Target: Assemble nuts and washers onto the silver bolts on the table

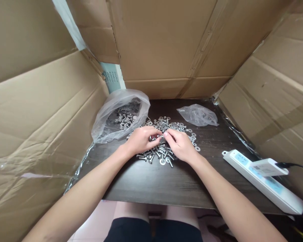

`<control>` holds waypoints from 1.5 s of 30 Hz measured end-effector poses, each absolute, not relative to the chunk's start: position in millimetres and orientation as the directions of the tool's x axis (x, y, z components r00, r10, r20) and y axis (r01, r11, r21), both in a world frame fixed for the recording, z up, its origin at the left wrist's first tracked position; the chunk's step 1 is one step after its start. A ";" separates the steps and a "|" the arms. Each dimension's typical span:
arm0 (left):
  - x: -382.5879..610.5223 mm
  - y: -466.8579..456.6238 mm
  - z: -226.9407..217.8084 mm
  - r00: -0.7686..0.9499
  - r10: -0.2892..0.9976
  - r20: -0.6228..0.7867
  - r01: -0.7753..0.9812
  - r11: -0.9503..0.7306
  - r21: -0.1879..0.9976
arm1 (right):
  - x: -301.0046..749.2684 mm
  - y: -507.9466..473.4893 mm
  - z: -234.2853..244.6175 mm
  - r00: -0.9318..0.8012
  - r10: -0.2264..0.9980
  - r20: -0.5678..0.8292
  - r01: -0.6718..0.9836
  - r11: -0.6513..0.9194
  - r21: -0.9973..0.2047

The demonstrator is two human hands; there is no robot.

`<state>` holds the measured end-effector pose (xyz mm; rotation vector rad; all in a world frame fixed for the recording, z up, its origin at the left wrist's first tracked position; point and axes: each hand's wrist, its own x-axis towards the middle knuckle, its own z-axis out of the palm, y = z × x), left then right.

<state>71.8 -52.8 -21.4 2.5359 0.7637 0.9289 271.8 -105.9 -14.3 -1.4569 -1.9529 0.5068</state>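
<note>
My left hand and my right hand meet over a loose pile of small metal bolts and washers on a dark wooden table. The fingers of both hands are pinched together around a small metal piece, probably a bolt, held between them. Its exact shape is too small to make out.
An open clear plastic bag of bolts lies at the left rear, and a smaller clear bag at the right rear. A white power strip with a plugged-in adapter lies at the right. Cardboard walls surround the table on three sides.
</note>
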 end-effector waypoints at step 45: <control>72.1 -52.8 -22.5 0.641 0.601 0.477 0.390 -0.790 0.473 | 269.0 -106.0 -16.0 -0.201 0.951 0.236 0.704 0.308 -0.640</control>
